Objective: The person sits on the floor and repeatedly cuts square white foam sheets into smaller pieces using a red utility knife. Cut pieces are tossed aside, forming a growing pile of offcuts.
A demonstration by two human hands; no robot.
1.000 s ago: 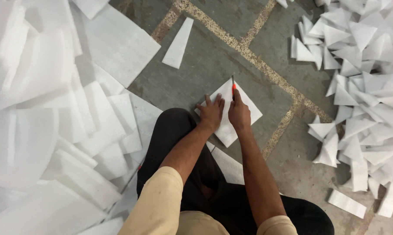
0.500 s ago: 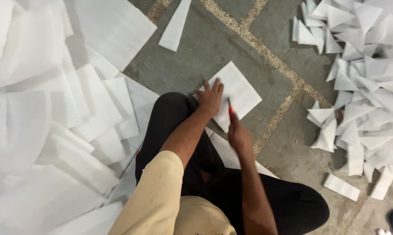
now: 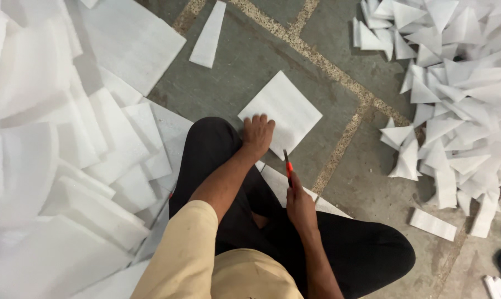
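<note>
Left hand pressed palm-down on near corner of square white foam sheet, fingers curled loosely against sheet surface, nothing clamped between them. Square white foam sheet flat on grey stone floor, turned corner-on to the viewer, just beyond black-trousered knee. Right hand drawn back over the lap, closed around red-and-black handled cutter; cutter tip directed toward near edge of sheet, close to it, contact not discernible. Second flat white foam piece partly hidden under right hand and leg, lying on floor beside the knee. Narrow white foam strip on floor beyond the sheet, well apart from it. Stack of large thick white foam slabs heaped along left side, overlapping one another. Pile of small white triangular foam offcuts heaped at right, well apart from both hands, with one short rectangular white foam offcut lying alone on floor just beside pile. Beige sleeve covering left upper arm.
</note>
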